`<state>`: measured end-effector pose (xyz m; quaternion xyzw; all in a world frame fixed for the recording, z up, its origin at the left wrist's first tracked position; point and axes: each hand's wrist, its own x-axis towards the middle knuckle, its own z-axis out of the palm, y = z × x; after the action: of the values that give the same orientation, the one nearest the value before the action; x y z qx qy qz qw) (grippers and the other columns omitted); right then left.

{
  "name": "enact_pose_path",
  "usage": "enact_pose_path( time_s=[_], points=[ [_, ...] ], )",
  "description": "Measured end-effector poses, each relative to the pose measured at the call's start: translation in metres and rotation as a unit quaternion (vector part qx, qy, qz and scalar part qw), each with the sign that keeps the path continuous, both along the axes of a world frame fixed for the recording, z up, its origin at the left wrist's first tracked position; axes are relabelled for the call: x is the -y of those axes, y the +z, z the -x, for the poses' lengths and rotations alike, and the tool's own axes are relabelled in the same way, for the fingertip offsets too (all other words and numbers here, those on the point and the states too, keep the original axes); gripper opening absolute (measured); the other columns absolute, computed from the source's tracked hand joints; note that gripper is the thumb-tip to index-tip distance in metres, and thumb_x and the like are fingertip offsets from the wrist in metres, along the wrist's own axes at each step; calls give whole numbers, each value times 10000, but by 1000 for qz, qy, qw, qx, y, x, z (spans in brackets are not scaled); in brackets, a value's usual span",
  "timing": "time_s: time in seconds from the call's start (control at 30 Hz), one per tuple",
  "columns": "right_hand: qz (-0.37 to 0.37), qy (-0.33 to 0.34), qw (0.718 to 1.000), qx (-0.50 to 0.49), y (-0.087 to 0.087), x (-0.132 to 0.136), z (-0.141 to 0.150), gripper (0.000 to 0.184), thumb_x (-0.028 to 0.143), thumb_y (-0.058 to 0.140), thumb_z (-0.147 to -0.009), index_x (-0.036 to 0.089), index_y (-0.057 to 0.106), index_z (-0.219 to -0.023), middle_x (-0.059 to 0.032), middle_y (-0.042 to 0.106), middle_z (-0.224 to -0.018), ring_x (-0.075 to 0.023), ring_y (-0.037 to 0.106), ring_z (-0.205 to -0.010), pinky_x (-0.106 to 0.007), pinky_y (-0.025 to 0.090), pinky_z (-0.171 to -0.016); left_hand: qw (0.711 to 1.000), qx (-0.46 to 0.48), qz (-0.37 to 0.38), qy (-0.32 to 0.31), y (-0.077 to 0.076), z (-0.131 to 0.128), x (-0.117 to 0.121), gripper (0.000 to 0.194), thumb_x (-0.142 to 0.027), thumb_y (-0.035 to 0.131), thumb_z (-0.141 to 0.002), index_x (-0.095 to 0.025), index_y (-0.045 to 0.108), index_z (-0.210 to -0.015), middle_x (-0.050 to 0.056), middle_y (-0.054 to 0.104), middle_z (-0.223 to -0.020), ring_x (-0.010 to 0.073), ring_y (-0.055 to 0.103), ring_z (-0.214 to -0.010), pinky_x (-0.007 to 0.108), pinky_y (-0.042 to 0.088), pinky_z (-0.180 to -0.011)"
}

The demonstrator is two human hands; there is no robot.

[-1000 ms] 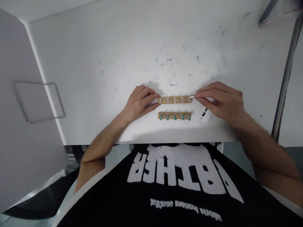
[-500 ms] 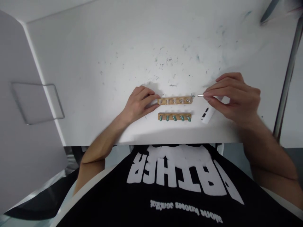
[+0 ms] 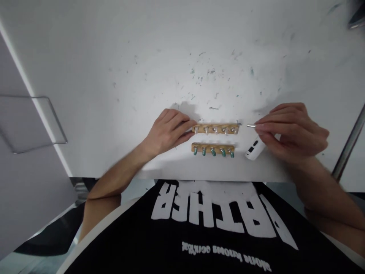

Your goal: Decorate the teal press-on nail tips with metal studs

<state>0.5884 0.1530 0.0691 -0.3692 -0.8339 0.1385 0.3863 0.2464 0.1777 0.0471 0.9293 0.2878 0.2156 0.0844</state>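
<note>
Two small wooden strips lie side by side near the front edge of the white table [image 3: 119,76]. The far strip [image 3: 216,128] carries a row of clear bulbs; the near strip [image 3: 213,149] carries green ones. My left hand [image 3: 168,131] rests on the table with its fingertips pressed against the far strip's left end. My right hand [image 3: 291,131] hovers to the right of that strip, pinching a thin metal pin [image 3: 251,125] whose tip points left, a short gap from the strip's right end.
A small white device [image 3: 254,149] with dark marks lies under my right hand. The table top is flecked with green and dark specks. A metal pole [image 3: 349,146] slants at the right. A grey panel with a wire handle [image 3: 45,121] stands at the left.
My right hand has drawn the metal pin rightward, away from the far strip's right end. My left hand has stayed on the strip's left end. The camera has shifted a little.
</note>
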Motion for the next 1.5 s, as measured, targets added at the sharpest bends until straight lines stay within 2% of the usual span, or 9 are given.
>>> enact_pose_path(
  time_s=[0.13,0.27,0.43,0.7,1.03,1.33,1.5],
  points=[
    [7,32,998,55,6,0,7,321,68,757,-728,169,635,-1008,36,674,-984,-33,618,-851,-267,506,-893,1000,-6,5,-2,2,2,1,276,-372,672,-975,-218,613,-1197,41,686,-982,185,579,-899,337,475,-785],
    [6,32,997,77,9,-1,8,299,80,757,-739,159,629,-998,38,673,-977,-29,615,-866,-257,505,-885,1000,-7,13,1,2,2,1,273,-359,677,-971,-219,613,-1196,40,683,-971,186,576,-886,340,466,-770],
    [-6,23,997,78,5,-3,5,276,88,749,-751,164,626,-986,47,672,-971,-21,611,-860,-245,495,-867,1000,12,10,2,1,1,0,309,-360,716,-945,-192,625,-1189,46,685,-965,183,573,-881,334,472,-765],
    [1,46,995,89,6,1,6,273,106,733,-773,176,630,-1016,70,669,-995,-18,620,-881,-239,509,-887,1000,27,8,2,-6,1,0,310,-366,709,-950,-194,640,-1198,47,682,-991,181,570,-907,323,479,-781],
    [13,32,994,105,4,4,4,366,75,768,-728,188,624,-1045,68,666,-1026,-17,595,-916,-230,507,-924,999,42,18,7,-8,1,-1,286,-380,675,-969,-224,627,-1204,39,678,-1004,180,573,-919,326,459,-794],
    [-9,8,995,99,3,2,6,296,70,736,-760,168,630,-1018,65,665,-1027,-17,611,-945,-220,484,-921,999,42,-7,4,-7,0,-3,293,-382,695,-956,-192,638,-1173,46,675,-977,179,564,-898,315,474,-773],
    [1,24,995,102,2,2,6,264,100,724,-792,188,633,-1024,80,668,-1021,-5,617,-932,-217,502,-905,999,41,4,3,-9,0,-2,301,-377,692,-957,-205,630,-1196,44,668,-983,180,565,-900,320,472,-787]
  ],
)
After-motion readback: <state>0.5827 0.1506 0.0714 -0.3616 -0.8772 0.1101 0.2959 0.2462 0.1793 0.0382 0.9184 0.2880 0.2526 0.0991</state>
